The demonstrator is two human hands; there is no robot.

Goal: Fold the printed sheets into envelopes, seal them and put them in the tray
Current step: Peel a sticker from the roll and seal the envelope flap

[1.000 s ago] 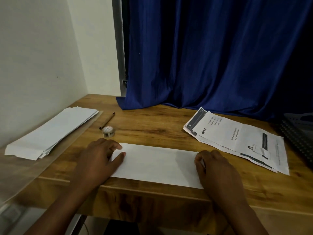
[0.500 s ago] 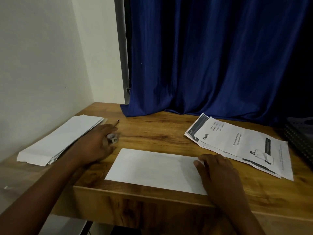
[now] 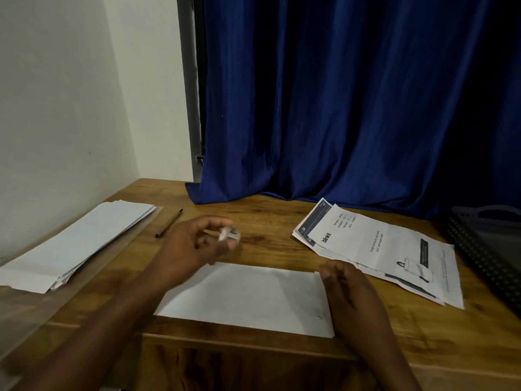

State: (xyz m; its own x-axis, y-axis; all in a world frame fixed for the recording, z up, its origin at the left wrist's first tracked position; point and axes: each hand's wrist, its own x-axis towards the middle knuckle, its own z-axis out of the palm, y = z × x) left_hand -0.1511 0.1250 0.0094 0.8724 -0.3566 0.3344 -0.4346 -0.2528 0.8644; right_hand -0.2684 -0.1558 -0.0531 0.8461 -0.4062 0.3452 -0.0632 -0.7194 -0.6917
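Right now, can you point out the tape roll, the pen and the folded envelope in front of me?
tape roll [image 3: 229, 235], head view, on the blurred roll held in the left hand.
pen [image 3: 168, 223], head view, on the middle of its barrel.
folded envelope [image 3: 248, 297], head view, on its bare white face.

The left hand [image 3: 194, 244] is now carrying the small tape roll [image 3: 229, 235] off the table, pinching it above the folded sheet [image 3: 248, 297]; the right hand [image 3: 352, 292] is lifting its fingers.

White folded sheet [image 3: 245, 299] at wooden desk [image 3: 267, 221] front edge, white envelope stack [image 3: 73, 244] far left, dark pen [image 3: 168, 223] beside it, printed sheets [image 3: 377, 249] right, dark perforated tray [image 3: 490, 249] far right, blue curtain [image 3: 352, 94] behind.
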